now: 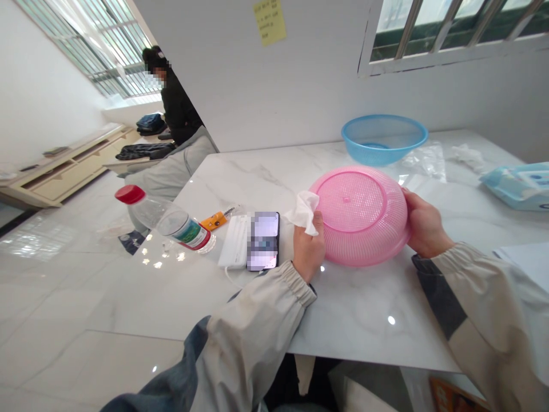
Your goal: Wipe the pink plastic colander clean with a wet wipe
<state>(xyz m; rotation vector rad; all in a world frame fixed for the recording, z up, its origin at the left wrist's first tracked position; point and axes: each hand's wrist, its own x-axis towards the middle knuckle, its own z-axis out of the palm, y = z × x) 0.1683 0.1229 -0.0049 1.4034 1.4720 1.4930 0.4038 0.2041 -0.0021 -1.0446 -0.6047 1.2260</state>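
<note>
1. Glossy, grey-veined tabletop [364,320] spreads beneath a round pink basket [360,214] of plastic mesh, its ringed base facing up.
2. Left hand [307,249] is curled closed on the pink basket's side, a soft, crumpled white tissue [305,212] at its thumb.
3. Right hand [426,226] clasps the opposite edge, fingers partly closed around it.
4. Behind sits an upright blue basket [381,140], its inner floor visible, beside crinkled clear plastic [429,162].
5. Leftward are a smooth phone [263,240] and a clear, red-capped bottle [169,220]; its contents are hard to tell.
</note>
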